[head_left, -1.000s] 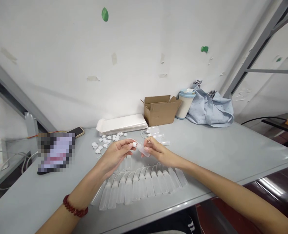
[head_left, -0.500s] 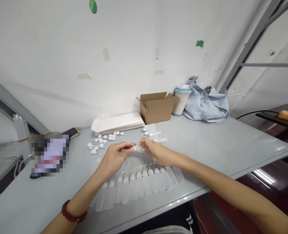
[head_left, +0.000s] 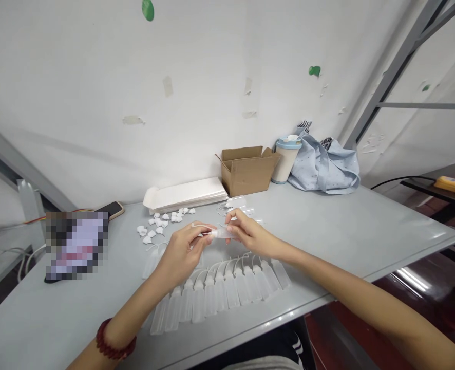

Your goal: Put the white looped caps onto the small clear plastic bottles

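Observation:
Between my two hands, above the table, is a small translucent plastic bottle lying sideways. My left hand is closed in a pinch on its white cap end, where a thin white tube shows over the fingers. My right hand has thumb and fingers around the bottle's body. Below the hands lies a slanted row of similar bottles with thin curved tubes. More clear bottles lie beyond my right hand, partly hidden by it. Small white caps are scattered past my left hand.
At the back stand a flat white stack, an open cardboard box, a lidded cup and a light blue cloth bag. A phone and a blurred-out item lie left. The grey table's front edge is near my body.
My right hand has opened its grip slightly and shifted along the bottle, so more of the bottle's neck and body shows. My left hand keeps its pinch.

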Demonstrator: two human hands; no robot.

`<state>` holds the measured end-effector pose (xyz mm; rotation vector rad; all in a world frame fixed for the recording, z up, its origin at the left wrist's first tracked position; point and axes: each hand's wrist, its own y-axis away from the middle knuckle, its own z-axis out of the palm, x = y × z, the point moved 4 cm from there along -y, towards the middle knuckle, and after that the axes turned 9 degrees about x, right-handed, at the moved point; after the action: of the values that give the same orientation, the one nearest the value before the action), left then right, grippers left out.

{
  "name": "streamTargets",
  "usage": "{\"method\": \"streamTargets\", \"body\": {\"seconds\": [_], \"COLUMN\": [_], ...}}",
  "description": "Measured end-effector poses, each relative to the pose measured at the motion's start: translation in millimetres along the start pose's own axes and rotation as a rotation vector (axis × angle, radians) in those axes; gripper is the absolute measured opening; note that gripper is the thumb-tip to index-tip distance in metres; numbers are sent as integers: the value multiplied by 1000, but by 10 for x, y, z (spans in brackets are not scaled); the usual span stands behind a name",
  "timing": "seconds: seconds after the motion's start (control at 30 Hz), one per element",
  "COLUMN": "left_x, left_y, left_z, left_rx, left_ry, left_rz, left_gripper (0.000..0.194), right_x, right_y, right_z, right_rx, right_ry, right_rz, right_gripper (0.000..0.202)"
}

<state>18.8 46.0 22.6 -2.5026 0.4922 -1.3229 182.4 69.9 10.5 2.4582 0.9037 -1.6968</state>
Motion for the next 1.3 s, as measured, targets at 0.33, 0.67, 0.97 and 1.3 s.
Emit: {"method": "streamTargets", "body": {"seconds": [0.33,0.67,0.97,1.3], "left_x": [15,63,39,174], "left_y": [-2,18,22,83], "left_z": [36,9,60,57], "left_rx": [-26,-32,-98,49], "left_ry": [87,40,157,32], "left_rz": [-62,-54,-155,203], "left_gripper": [23,24,25,17], "right_x": [3,6,-72,-11], "right_y": [38,27,63,54], "right_z": [-17,-4,14,43], "right_rx": [-54,-76,-3,-89], "right_ry": [-5,-131,284,-266], "right_rz": [27,118,-174,131], "right_gripper": [6,13,18,26]}}
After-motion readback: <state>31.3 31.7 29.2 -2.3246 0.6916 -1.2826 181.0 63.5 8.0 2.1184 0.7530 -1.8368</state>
